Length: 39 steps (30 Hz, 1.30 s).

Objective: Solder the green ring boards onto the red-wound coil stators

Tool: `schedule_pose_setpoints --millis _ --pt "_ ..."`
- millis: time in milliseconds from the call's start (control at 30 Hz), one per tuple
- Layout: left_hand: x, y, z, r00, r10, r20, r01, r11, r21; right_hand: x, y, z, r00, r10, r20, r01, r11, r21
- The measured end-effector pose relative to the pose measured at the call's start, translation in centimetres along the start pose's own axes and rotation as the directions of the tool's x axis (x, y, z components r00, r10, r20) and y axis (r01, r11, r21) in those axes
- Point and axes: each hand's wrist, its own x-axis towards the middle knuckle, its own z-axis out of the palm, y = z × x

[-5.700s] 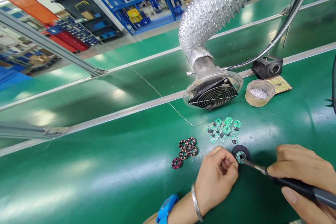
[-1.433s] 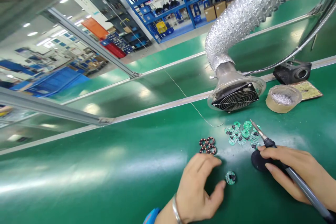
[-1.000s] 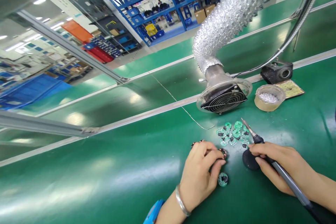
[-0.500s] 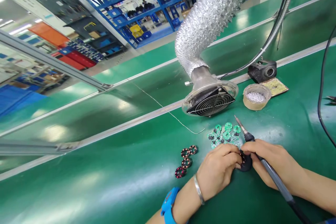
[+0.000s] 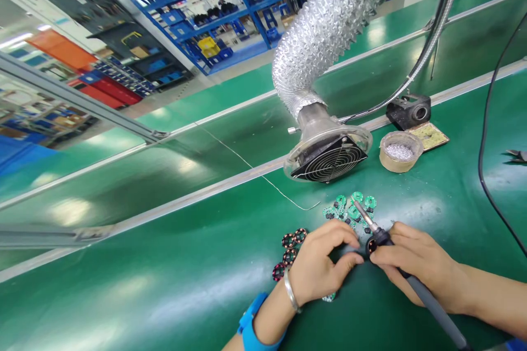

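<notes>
My right hand (image 5: 420, 258) grips a soldering iron (image 5: 432, 307), its tip pointing up and left over small round green circuit boards (image 5: 357, 197). Between the fingertips of that same hand is a small black ring-shaped part (image 5: 371, 245) with copper colour inside. Just left of it, my left hand (image 5: 325, 260) has its thumb and index finger apart, with no object visible between them. One green board (image 5: 329, 297) lies partly hidden below the left palm. Several copper-wound rings (image 5: 289, 256) lie beside the left hand, partly covered by it.
A fume extractor hood (image 5: 329, 159) on a silver duct (image 5: 321, 38) hangs above the boards. Behind are a round tub (image 5: 399, 153), a yellow sponge tray (image 5: 430, 136) and a black iron holder (image 5: 409, 111). A thin wire (image 5: 284, 194), a black cable (image 5: 482, 164) and pliers (image 5: 516, 157) are also there.
My left hand has come away from the black part and moved left, its fingers parting. The part stays in my right hand. The iron's tip has swung left over the boards.
</notes>
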Motion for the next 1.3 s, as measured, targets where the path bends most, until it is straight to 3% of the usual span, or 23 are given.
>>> schedule_pose_setpoints --millis 100,200,400,600,767,833,933,1033,1167,1300 --pt "0.3 0.0 0.8 0.994 -0.097 0.055 0.093 0.994 0.065 0.3 -0.4 -0.7 0.997 0.06 -0.047 -0.053 0.988 0.148" --pt "0.5 0.1 1.5 0.994 -0.084 0.076 0.078 0.993 0.085 0.5 -0.2 -1.6 0.989 0.108 -0.098 -0.087 0.977 0.196" --pt "0.6 0.4 2.2 0.998 -0.049 0.035 0.043 0.987 0.152 0.5 0.7 -1.5 0.981 0.173 0.082 -0.177 0.984 0.036" --pt "0.2 0.4 2.7 0.997 -0.079 0.013 0.076 0.986 0.147 0.1 0.5 -0.3 0.993 0.117 0.023 -0.114 0.989 -0.093" --pt "0.2 0.3 1.4 0.995 -0.045 0.087 0.03 0.985 0.172 -0.3 0.6 0.3 0.998 0.067 0.002 -0.065 0.977 -0.202" --pt "0.3 0.0 0.5 0.999 -0.046 0.024 0.037 0.956 0.291 -0.3 0.8 0.2 0.998 0.06 0.027 -0.053 0.977 -0.205" --pt "0.6 -0.7 -0.4 0.986 -0.097 -0.134 0.156 0.822 0.547 -0.3 0.9 -0.1 0.995 0.064 0.077 -0.049 0.983 -0.177" --pt "0.8 -1.3 -0.6 0.974 -0.158 -0.161 0.225 0.727 0.649 0.0 0.7 -0.5 0.994 0.078 0.081 -0.068 0.99 -0.127" --pt "0.8 -1.7 -0.5 0.975 -0.188 -0.118 0.221 0.771 0.598 0.2 0.4 -0.9 0.997 0.077 0.023 -0.075 0.993 -0.087" --pt "0.6 -1.1 -0.5 0.981 -0.101 -0.167 0.174 0.843 0.509 0.3 0.3 -0.9 0.997 0.071 -0.024 -0.072 0.996 -0.056"
